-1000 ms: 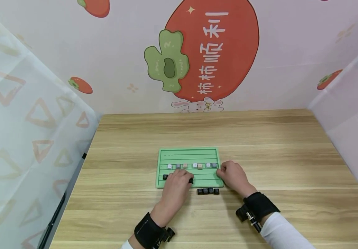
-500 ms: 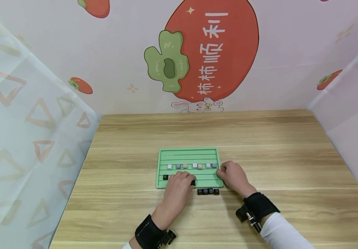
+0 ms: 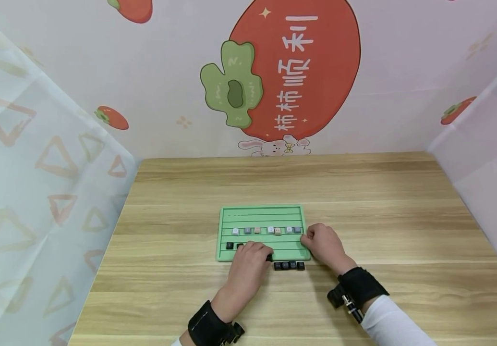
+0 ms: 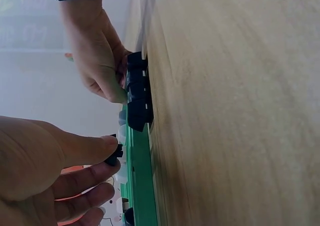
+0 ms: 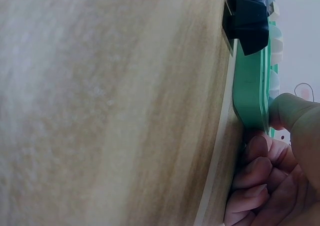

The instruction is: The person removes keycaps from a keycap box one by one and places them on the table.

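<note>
My left hand (image 3: 248, 271) pinches a black keycap (image 4: 115, 155) between thumb and fingers, close over the front part of a green ridged tray (image 3: 284, 246). Two black keycaps (image 3: 229, 246) show on the tray left of that hand, one partly covered by the fingers. Farther back on it, a spaced row of white, grey and beige keycaps (image 3: 271, 230) crosses the tray. My right hand (image 3: 327, 246) holds the tray's right edge, the thumb (image 5: 287, 110) on the rim and the other fingers curled beside it.
Several black keycaps (image 3: 292, 265) stand in a line on the wooden table (image 3: 179, 288), along the tray's front edge. Printed sheets hang at both sides, and a wall with a large red fruit picture (image 3: 330, 72) rises behind the table.
My left hand has shifted slightly right and toward the front with the black keycap, uncovering part of another black keycap on the tray. The right hand stays in place.
</note>
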A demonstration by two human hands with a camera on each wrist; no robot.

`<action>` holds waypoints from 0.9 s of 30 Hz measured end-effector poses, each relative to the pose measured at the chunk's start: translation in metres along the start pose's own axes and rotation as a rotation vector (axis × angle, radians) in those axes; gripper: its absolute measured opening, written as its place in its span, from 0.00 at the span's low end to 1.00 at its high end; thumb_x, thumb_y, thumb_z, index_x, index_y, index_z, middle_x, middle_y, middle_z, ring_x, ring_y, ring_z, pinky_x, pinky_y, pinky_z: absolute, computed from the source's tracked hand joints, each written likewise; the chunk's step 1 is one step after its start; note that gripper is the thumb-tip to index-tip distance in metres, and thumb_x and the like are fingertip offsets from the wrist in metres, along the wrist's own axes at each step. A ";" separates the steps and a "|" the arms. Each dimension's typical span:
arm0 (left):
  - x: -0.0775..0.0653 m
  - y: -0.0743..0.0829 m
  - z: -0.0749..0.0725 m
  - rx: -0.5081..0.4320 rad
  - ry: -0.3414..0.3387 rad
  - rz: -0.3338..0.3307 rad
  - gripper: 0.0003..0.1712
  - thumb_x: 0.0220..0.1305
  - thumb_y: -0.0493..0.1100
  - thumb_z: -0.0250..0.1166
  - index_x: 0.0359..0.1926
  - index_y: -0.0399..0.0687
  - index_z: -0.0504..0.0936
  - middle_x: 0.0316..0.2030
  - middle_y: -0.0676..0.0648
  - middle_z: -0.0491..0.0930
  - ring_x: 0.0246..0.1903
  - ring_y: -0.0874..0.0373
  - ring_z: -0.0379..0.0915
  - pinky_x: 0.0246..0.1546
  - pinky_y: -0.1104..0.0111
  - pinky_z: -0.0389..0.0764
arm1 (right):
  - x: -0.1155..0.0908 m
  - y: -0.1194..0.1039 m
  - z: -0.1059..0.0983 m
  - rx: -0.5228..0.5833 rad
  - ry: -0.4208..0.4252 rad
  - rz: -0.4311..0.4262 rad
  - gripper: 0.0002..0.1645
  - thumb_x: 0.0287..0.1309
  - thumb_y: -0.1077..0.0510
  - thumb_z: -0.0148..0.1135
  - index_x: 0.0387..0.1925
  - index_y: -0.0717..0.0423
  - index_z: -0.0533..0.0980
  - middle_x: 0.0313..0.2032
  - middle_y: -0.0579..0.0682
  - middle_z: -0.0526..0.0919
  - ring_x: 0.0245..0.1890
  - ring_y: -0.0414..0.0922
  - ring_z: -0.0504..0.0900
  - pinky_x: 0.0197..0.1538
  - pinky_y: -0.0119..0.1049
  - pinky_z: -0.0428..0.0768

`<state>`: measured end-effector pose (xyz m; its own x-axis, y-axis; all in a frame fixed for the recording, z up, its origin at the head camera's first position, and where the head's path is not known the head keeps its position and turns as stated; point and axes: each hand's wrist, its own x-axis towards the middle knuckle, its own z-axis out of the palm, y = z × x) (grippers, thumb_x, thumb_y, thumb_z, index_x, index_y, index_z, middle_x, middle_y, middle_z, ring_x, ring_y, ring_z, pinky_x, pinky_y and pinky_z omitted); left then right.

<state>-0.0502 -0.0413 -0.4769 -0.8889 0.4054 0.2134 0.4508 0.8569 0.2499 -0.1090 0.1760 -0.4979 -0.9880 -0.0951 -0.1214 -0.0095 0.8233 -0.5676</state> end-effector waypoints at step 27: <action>-0.007 0.005 0.005 0.025 -0.040 0.018 0.11 0.49 0.43 0.71 0.37 0.54 0.85 0.36 0.54 0.82 0.37 0.57 0.73 0.34 0.66 0.70 | -0.002 -0.003 -0.003 0.003 0.003 -0.007 0.19 0.50 0.59 0.58 0.09 0.54 0.63 0.10 0.43 0.59 0.13 0.41 0.62 0.22 0.33 0.59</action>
<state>-0.0428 -0.0384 -0.4822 -0.8833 0.4329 0.1800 0.4653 0.8566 0.2230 -0.1077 0.1754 -0.4932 -0.9885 -0.0992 -0.1144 -0.0163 0.8211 -0.5706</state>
